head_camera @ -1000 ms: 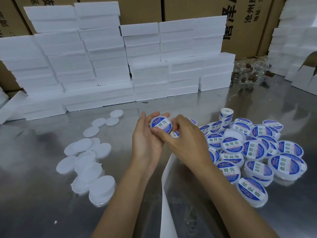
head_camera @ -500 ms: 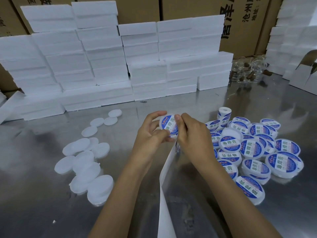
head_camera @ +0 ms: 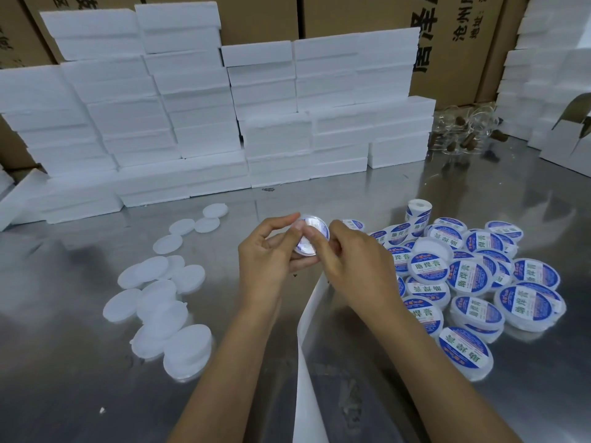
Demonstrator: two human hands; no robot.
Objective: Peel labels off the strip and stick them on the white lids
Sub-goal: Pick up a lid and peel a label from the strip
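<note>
Round white plastic lid w/ blue-rimmed label (head_camera: 311, 236) is held up above the steel table (head_camera: 80, 362), centre of view, tilted on edge and glare-washed. Left hand (head_camera: 268, 254) has fingers curled round its left side, thumb on the face; right hand (head_camera: 348, 266) pinches it from the right w/ thumb and forefinger. White backing strip (head_camera: 308, 330) hangs from under the right hand down toward the bottom edge — blank side showing. Right of the hands: a heap of labelled white lids (head_camera: 473, 276), blue/white w/ Chinese text, plus a small label roll (head_camera: 419, 209) behind. Left: scattered plain white round lids (head_camera: 160, 292), no labels. Behind — stacked white foam blocks (head_camera: 208, 116) against brown cartons (head_camera: 447, 33).
</note>
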